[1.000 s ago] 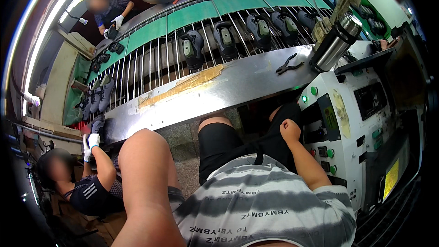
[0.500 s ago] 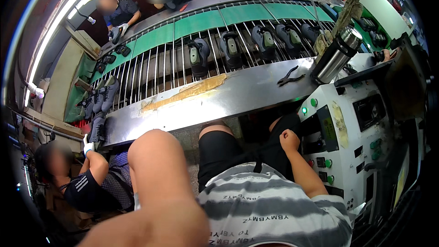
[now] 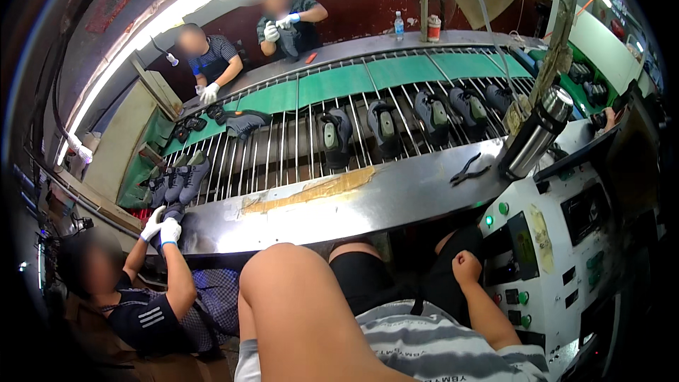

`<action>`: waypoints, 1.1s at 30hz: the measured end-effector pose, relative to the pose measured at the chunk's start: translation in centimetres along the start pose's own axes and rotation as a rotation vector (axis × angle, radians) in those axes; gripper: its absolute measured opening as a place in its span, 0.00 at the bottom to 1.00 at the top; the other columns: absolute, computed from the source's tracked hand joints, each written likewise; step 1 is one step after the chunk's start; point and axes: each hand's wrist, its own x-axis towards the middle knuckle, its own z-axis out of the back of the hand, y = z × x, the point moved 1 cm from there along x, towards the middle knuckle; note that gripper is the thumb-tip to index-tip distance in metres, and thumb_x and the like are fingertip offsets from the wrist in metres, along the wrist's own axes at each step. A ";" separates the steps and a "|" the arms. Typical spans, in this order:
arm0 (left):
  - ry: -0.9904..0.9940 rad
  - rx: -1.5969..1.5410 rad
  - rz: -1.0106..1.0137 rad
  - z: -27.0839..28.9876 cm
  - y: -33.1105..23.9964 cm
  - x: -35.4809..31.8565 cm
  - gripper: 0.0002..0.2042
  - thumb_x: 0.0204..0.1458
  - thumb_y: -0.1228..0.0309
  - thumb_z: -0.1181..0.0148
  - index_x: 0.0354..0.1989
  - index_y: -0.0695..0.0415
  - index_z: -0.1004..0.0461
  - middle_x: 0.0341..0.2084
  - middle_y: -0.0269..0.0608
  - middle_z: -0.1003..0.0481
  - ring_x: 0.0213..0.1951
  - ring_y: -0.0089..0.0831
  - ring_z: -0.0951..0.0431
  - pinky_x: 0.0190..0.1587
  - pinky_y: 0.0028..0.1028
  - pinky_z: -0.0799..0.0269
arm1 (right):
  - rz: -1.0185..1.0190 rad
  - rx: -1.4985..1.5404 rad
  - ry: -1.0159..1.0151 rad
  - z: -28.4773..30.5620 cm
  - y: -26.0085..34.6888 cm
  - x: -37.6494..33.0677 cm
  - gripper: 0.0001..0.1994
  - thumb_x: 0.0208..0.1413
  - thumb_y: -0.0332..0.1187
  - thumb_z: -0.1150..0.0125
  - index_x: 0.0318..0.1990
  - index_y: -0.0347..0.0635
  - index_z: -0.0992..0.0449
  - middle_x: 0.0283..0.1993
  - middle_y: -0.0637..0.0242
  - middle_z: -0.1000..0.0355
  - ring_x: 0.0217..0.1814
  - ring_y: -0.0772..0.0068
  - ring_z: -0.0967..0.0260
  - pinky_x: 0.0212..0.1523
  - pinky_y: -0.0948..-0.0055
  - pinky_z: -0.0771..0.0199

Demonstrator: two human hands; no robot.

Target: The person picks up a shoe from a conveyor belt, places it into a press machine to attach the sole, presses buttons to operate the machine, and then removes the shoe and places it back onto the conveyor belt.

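My right hand (image 3: 467,267) rests closed in a loose fist on my dark shorts, beside the white control panel (image 3: 544,240); nothing shows in its fingers. My bent left arm (image 3: 297,297) fills the lower middle, elbow forward, and its hand lies outside the picture. Beyond the elbow runs a metal ledge (image 3: 212,230) with a strip of brown tape (image 3: 311,191). On it, to the right, lie dark pliers (image 3: 470,170) beside a steel thermos (image 3: 539,134). Grey shoes with green insoles, one of them a shoe (image 3: 337,136) near the middle, stand on the metal rods.
At left, a co-worker's gloved hands (image 3: 163,225) hold a dark shoe by several grey shoes (image 3: 191,178). Across the green belt (image 3: 318,85), one person (image 3: 212,60) leans at the far counter; another (image 3: 290,25) holds a shoe. A bottle (image 3: 399,25) stands there.
My view has tilted up, and my left arm reaches less far across the bottom. A grey shoe now lies on the rods at far left, near the leaning person. My right hand stays closed.
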 end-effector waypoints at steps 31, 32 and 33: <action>-0.391 -1.039 1.036 8.9 1.0 -7.7 0.12 0.54 0.65 0.41 0.38 0.62 0.26 0.36 0.42 0.26 0.40 0.33 0.26 0.44 0.30 0.30 | -0.040 -0.186 0.153 -3.4 1.6 2.7 0.04 0.48 0.33 0.42 0.24 0.46 0.26 0.26 0.60 0.27 0.30 0.52 0.28 0.31 0.59 0.28; -0.387 -1.027 1.046 9.7 0.9 -8.1 0.11 0.54 0.65 0.41 0.37 0.62 0.25 0.35 0.42 0.26 0.40 0.32 0.26 0.43 0.29 0.30 | -0.042 -0.167 0.170 -3.2 4.5 2.8 0.04 0.48 0.32 0.43 0.24 0.46 0.26 0.26 0.59 0.27 0.29 0.51 0.28 0.31 0.59 0.28; -0.399 -1.027 1.074 10.4 0.6 -7.8 0.11 0.54 0.66 0.41 0.37 0.62 0.25 0.35 0.42 0.26 0.40 0.32 0.26 0.43 0.29 0.30 | 0.096 0.054 0.029 -3.9 8.4 6.2 0.05 0.49 0.31 0.43 0.24 0.44 0.27 0.25 0.57 0.27 0.29 0.51 0.28 0.31 0.60 0.28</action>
